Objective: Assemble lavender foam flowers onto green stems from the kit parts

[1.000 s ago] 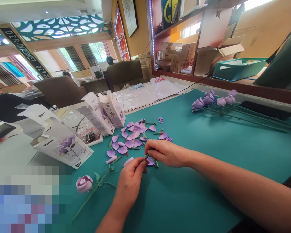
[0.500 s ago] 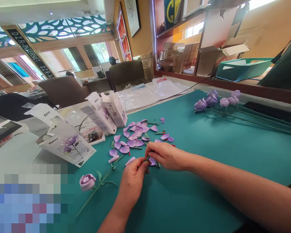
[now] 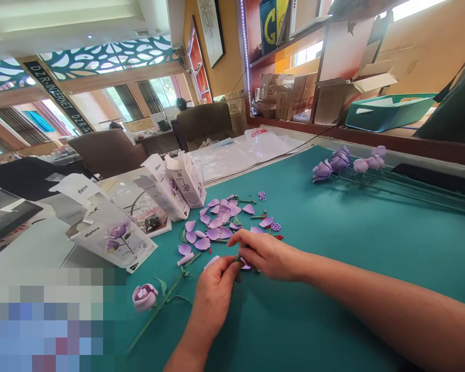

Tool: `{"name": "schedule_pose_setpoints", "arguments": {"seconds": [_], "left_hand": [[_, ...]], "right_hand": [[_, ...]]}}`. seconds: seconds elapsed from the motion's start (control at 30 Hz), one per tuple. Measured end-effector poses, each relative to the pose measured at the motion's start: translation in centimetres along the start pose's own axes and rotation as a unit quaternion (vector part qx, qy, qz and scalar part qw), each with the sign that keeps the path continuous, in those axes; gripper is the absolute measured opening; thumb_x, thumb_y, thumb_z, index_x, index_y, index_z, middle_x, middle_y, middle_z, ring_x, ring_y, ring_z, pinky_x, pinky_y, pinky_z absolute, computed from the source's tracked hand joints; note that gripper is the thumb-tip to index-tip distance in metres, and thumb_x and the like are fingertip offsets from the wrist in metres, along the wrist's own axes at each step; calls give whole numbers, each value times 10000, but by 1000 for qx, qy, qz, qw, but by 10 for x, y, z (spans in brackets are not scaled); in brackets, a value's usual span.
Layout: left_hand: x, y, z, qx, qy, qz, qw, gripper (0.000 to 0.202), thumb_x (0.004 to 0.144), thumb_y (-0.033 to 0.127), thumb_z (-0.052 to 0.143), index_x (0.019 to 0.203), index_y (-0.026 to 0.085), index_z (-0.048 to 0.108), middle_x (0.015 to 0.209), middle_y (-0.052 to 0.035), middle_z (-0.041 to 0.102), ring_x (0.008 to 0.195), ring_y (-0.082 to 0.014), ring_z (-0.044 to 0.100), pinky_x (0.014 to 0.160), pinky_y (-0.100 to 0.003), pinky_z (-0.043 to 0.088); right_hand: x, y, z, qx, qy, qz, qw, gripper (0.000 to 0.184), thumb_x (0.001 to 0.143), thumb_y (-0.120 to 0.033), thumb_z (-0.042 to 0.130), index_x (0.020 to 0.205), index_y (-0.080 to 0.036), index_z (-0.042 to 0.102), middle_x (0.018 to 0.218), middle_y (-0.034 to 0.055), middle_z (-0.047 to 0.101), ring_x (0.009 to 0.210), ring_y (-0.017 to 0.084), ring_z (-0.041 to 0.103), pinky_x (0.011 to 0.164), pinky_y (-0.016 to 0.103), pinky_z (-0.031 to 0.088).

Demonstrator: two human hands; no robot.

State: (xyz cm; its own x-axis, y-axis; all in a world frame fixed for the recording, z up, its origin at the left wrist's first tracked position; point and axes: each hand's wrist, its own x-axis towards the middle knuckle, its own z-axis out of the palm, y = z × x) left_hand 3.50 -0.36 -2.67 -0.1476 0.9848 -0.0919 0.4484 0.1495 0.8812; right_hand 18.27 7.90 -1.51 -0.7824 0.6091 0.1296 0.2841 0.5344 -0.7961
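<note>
Your left hand point(image 3: 214, 289) and right hand point(image 3: 270, 254) meet above the tabletop point(image 3: 318, 222), angled inward, curled and pinched closed on a small green stem piece point(image 3: 238, 257).

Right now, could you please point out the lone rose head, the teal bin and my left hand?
Lone rose head point(image 3: 144, 304): head view, on its outer petal.
Teal bin point(image 3: 387, 120): head view, on its front wall.
Left hand point(image 3: 213, 288): head view, on the back of it.
</note>
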Motion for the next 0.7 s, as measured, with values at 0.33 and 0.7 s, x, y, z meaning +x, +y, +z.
{"name": "schedule_pose_setpoints", "arguments": {"seconds": [0.33,0.7], "left_hand": [[-3,0,5,48,2,0,999,305,861,480,395,857,228,567,593,45,466,534,-143,417,505,-261,305],[-1,-5,8,125,32,44,991,316,881,413,352,641,237,458,603,10,495,576,-166,416,558,-290,269]], "right_hand": [[6,14,-6,-11,39,27,999,354,928,-420,383,663,-187,409,600,-40,428,550,94,351,501,233,258],[8,7,6,-103,58,66,991,276,946,-344,389,723,-186,430,643,-21,452,578,105,368,538,241,239]]}}
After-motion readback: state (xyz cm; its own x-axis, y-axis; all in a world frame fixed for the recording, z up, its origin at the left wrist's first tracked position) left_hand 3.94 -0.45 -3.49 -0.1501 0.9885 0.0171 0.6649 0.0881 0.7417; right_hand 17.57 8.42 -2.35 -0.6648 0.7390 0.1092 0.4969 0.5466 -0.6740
